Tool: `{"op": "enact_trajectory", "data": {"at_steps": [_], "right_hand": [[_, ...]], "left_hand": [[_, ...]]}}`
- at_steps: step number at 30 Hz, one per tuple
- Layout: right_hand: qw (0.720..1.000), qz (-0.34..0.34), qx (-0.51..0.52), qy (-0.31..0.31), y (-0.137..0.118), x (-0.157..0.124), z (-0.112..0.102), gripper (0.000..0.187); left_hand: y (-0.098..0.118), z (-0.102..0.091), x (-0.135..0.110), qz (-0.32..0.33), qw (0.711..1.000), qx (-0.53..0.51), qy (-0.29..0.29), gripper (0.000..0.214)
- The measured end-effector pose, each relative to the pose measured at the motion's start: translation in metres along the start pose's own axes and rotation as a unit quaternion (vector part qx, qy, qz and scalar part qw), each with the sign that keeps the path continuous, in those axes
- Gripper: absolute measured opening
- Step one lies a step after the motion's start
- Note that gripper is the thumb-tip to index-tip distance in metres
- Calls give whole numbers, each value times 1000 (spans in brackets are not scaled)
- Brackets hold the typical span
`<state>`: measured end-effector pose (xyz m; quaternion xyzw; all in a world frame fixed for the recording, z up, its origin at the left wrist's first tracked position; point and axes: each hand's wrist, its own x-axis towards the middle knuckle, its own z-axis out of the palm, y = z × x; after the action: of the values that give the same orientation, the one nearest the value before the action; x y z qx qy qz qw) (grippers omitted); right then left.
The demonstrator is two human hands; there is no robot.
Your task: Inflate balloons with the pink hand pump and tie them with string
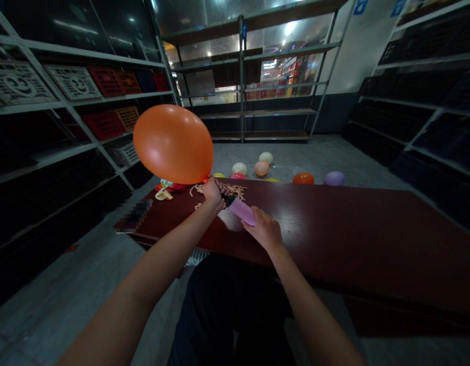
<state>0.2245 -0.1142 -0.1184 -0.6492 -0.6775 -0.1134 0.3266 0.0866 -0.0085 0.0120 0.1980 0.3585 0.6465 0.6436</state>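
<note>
A large inflated orange balloon (174, 144) floats out to the left above the table, its neck pinched by my left hand (212, 193). The closed fingers of my right hand (265, 229) wrap the near end of a purple hand balloon pump (242, 211). The pump's dark far end reaches up against my left hand; whether its nozzle sits inside the balloon's neck is hidden. Behind my left hand, a heap of pale beige strips (237, 190) lies on the table. Several limp red, yellow and white balloons (166, 191) lie at the table's left end.
The dark red table (334, 218) stretches across in front of my knees. Beyond it, several inflated balloons, including a purple one (334, 178) and an orange-red one (303, 178), rest on the floor. Metal shelves (242, 76) stand behind; crates (72, 82) fill the left racks.
</note>
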Motion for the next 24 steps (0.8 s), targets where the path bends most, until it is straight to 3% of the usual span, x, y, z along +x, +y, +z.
{"op": "enact_trajectory", "data": {"at_steps": [7, 16, 20, 24], "right_hand": [[999, -41, -23, -14, -1, -3, -3, 37], [996, -81, -19, -27, -2, -3, -9, 35], [996, -92, -13, -13, -1, -3, -5, 42], [997, -73, -3, 10, 4, -5, -3, 41]], "left_hand": [[32, -25, 4, 22, 999, -29, 28, 50], [98, -56, 19, 39, 997, -56, 47, 52], [115, -54, 19, 52, 996, -47, 62, 52], [110, -38, 15, 72, 995, -51, 47, 53]]}}
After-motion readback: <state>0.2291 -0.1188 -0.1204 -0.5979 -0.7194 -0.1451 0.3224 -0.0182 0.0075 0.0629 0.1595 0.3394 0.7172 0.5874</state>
